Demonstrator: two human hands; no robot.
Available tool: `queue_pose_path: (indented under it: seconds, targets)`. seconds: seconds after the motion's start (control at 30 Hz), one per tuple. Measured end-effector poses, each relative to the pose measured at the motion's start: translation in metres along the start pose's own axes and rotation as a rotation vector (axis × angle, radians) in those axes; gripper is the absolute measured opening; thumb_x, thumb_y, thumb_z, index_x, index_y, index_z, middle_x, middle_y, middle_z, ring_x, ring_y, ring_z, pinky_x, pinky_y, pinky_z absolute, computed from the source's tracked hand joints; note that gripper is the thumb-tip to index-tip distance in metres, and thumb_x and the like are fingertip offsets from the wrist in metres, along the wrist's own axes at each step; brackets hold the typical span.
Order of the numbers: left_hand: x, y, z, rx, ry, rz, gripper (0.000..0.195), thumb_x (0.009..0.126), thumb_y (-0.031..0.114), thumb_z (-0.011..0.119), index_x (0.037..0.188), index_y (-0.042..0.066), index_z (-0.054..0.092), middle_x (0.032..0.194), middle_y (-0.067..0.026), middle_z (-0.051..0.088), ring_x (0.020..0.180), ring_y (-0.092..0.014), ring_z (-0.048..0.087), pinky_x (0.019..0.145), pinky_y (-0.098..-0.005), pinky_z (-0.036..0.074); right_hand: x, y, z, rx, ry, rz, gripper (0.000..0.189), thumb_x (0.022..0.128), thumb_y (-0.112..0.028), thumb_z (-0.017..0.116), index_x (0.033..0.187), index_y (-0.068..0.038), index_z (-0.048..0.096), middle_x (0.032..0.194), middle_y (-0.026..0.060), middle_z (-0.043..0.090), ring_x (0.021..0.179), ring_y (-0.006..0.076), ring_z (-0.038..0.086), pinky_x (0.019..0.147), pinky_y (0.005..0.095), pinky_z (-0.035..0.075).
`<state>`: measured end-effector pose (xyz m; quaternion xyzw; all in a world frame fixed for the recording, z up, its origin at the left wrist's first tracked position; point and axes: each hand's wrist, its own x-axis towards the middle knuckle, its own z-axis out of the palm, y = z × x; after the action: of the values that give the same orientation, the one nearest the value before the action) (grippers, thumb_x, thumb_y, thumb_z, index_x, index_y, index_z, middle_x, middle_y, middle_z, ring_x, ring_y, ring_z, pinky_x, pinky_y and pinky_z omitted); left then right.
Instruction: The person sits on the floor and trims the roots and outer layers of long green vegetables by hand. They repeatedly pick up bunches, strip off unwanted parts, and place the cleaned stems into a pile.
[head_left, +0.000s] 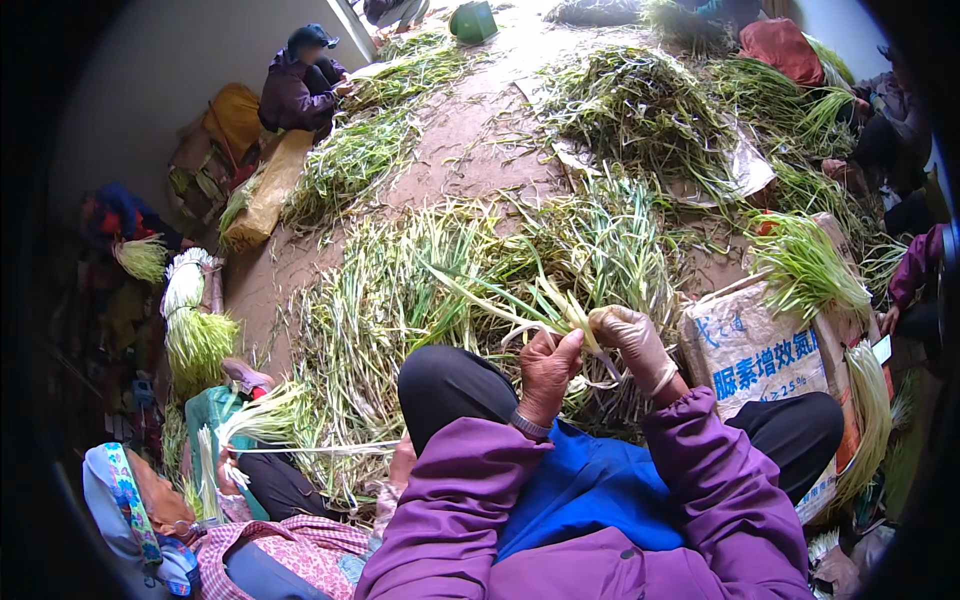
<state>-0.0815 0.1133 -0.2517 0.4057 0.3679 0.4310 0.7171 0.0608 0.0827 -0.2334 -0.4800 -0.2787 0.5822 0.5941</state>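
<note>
Above my lap, my bare left hand is closed on several green and pale leafy stalks, which look like garlic shoots or chives. My right hand, in a thin translucent glove, pinches the same stalks close beside it, near their pale lower ends. The leaf tips point up and left. Right beyond both hands lies a wide, loose heap of like stalks, green mixed with yellowed and dry ones.
A printed woven sack stands at my right, with trimmed stalks on top. Close at my left sits a person in a checked garment, holding stalks. A tied bundle lies beyond. Other people and heaps are farther off.
</note>
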Motion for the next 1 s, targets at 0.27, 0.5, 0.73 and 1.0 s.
queue_pose_path:
  seconds: [0.27, 0.5, 0.73, 1.0]
  targets:
    - [0.002, -0.003, 0.004, -0.044, 0.048, -0.058, 0.011, 0.086, 0.014, 0.061, 0.077, 0.008, 0.059, 0.057, 0.0036, 0.052, 0.045, -0.003, 0.043, 0.04, -0.0189, 0.033, -0.005, 0.006, -0.002, -0.057, 0.152, -0.069, 0.012, 0.084, -0.008, 0.062, 0.092, 0.0, 0.063, 0.083, 0.0048, 0.065, 0.072, 0.0092, 0.059, 0.067, 0.0222, 0.047]
    - [0.009, 0.014, -0.006, -0.453, 0.078, -0.225, 0.014, 0.088, 0.019, 0.057, 0.076, 0.013, 0.056, 0.055, 0.0058, 0.046, 0.046, -0.006, 0.04, 0.048, -0.0262, 0.037, -0.027, 0.001, -0.016, 0.624, -0.057, -0.195, 0.016, 0.088, -0.016, 0.052, 0.096, -0.003, 0.056, 0.099, 0.0153, 0.063, 0.092, 0.0266, 0.062, 0.087, 0.0401, 0.048]
    - [0.024, 0.037, -0.04, -0.529, 0.198, -0.107, 0.01, 0.089, 0.022, 0.057, 0.083, 0.013, 0.057, 0.055, 0.0075, 0.046, 0.042, -0.006, 0.032, 0.049, -0.0263, 0.033, -0.033, -0.005, -0.126, 0.87, 0.038, -0.288, 0.02, 0.086, -0.015, 0.051, 0.094, 0.0, 0.062, 0.093, 0.0132, 0.065, 0.088, 0.0257, 0.062, 0.088, 0.0422, 0.048]
    - [0.022, 0.043, -0.042, -0.56, 0.181, -0.035, 0.014, 0.088, 0.024, 0.06, 0.083, 0.011, 0.058, 0.06, 0.0039, 0.05, 0.045, -0.006, 0.037, 0.045, -0.0254, 0.035, -0.044, -0.012, -0.161, -0.292, 0.407, -0.071, 0.022, 0.082, -0.02, 0.061, 0.086, 0.001, 0.065, 0.082, 0.0078, 0.066, 0.074, 0.0171, 0.062, 0.07, 0.0289, 0.049]
